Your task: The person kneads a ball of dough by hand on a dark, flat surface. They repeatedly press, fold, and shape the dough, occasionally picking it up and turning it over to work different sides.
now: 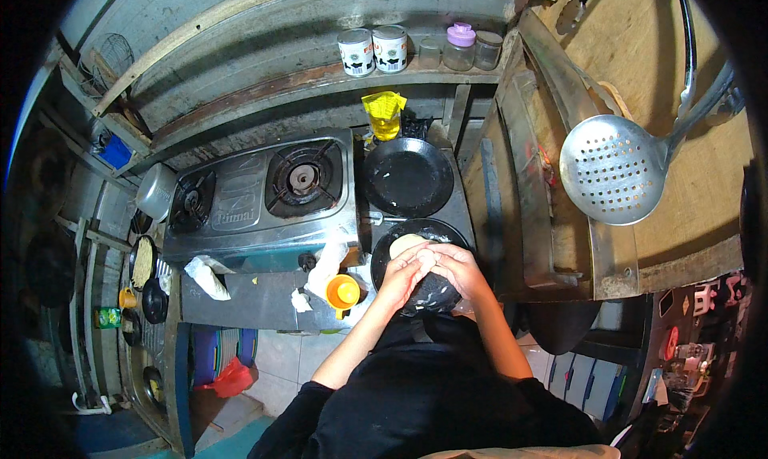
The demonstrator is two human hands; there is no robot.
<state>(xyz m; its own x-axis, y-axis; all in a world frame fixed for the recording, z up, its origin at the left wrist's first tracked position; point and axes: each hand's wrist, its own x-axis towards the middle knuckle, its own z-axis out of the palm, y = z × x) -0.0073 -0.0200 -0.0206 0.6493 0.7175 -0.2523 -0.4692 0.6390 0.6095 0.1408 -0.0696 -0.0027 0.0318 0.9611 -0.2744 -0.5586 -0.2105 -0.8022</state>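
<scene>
My left hand (403,277) and my right hand (459,267) meet over a black pan (429,294), fingers together around a small piece of pale dough (427,258). Behind my left fingers a larger rounded piece of dough (405,244) lies at the pan's far left side. White flour-like smears mark the pan. A second black pan (408,177), with a few white specks, sits just beyond it. To the left of my left forearm stands a yellow-orange mug (342,292), beside a crumpled white plastic bag (327,267).
A two-burner Rinmai gas stove (240,204) fills the counter's left part. Behind the pans stands a pouch of yellow oil (384,120). Cans (390,49) and jars (460,51) line the shelf. A perforated skimmer (615,169) hangs at the right, near a wooden cabinet.
</scene>
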